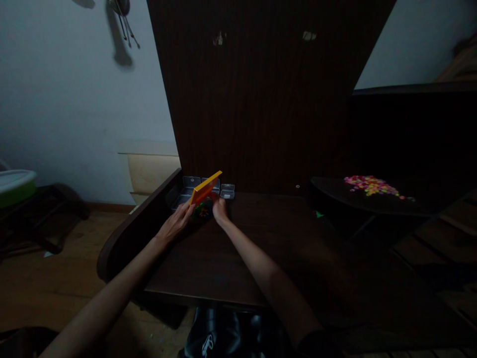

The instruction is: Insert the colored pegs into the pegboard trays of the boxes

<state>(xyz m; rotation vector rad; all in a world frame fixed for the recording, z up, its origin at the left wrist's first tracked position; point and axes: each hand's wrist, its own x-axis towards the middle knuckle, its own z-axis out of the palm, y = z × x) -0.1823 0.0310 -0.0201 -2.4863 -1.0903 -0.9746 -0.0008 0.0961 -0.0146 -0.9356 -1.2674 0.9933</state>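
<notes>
A flat yellow-orange box (204,188) is held up on a slant at the left back of a dark wooden bench. My left hand (179,220) grips its lower left end, with the fingers along the edge. At its lower right is my right hand (219,206), closed, with the fingertips partly hidden against the box. Beneath the box, between my hands, lies a small cluster of green and orange pieces (203,211), too dim to name. Clear plastic compartment cases (227,191) stand behind the hands, partly covered by the box.
A dark raised armrest (137,219) borders the bench (238,268) on the left. Many pink and yellow small pieces (372,185) lie on a dark ledge (335,191) at right. A green piece (319,214) lies below it. A green tub (17,188) stands far left.
</notes>
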